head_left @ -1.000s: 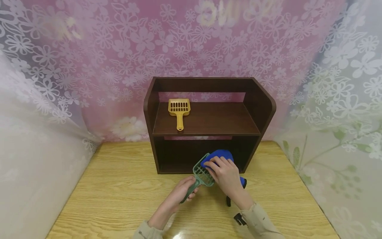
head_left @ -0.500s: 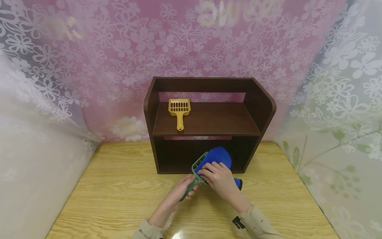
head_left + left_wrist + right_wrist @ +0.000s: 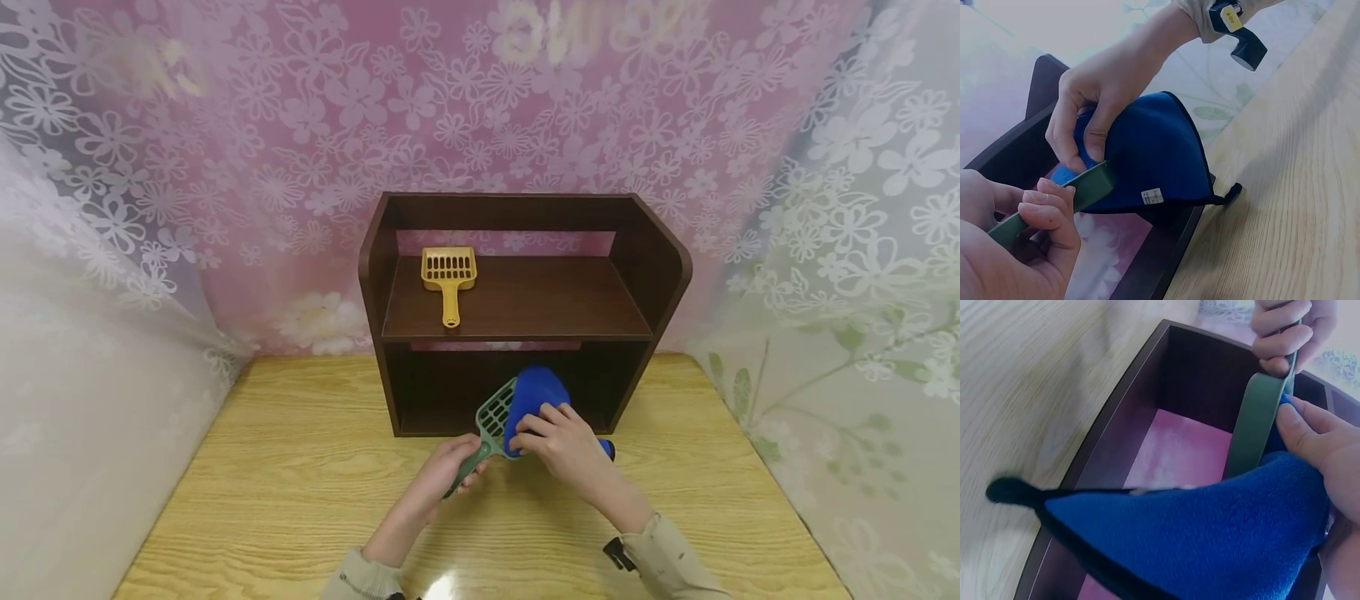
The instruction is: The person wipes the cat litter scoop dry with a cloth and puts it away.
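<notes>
My left hand (image 3: 442, 473) grips the handle of a green slotted litter scoop (image 3: 487, 447), tilted with its basket end up and to the right, before the shelf's lower opening. With thumb and fingers, my right hand (image 3: 564, 442) pinches a blue cloth (image 3: 542, 390) against the right side of the basket. The cloth (image 3: 1154, 147) has black edging, a black hanging loop and a small white label in the left wrist view. Its plush side shows in the right wrist view, hanging below the green scoop (image 3: 1252, 425). Part of the basket is hidden behind the cloth.
A dark brown two-tier shelf (image 3: 645, 275) stands at the back of the wooden table (image 3: 315, 500). On its upper tier lies a yellow litter scoop (image 3: 450, 287). Flowered curtains (image 3: 480, 108) enclose the back and both sides.
The cloth went leftward over the scoop's basket, then back to its right side, showing the slots again. My left hand and the scoop have shifted slightly left.
</notes>
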Action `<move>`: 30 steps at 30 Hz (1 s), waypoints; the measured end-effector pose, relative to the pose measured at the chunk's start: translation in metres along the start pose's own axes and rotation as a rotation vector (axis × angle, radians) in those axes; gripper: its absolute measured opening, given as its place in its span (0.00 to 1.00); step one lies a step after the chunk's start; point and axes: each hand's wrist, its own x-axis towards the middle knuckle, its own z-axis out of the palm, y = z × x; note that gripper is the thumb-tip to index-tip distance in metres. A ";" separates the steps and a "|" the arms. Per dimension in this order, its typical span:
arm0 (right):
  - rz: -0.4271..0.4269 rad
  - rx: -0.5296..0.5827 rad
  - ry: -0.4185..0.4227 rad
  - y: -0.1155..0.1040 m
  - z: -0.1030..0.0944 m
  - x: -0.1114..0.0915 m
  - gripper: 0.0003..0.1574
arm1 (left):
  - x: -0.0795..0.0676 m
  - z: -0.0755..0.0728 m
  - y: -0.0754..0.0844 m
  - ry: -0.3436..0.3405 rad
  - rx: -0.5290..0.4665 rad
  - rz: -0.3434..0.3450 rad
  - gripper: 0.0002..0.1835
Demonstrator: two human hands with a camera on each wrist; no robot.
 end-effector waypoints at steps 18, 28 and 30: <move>0.060 -0.003 -0.010 0.025 -0.012 -0.013 0.11 | -0.005 -0.004 -0.001 -0.028 0.035 0.019 0.14; 0.372 0.154 0.158 0.042 -0.013 -0.026 0.14 | -0.008 -0.009 0.002 -0.045 -0.008 0.010 0.14; 0.478 0.204 0.187 0.040 -0.013 -0.025 0.13 | -0.008 -0.008 0.001 -0.048 -0.029 0.006 0.15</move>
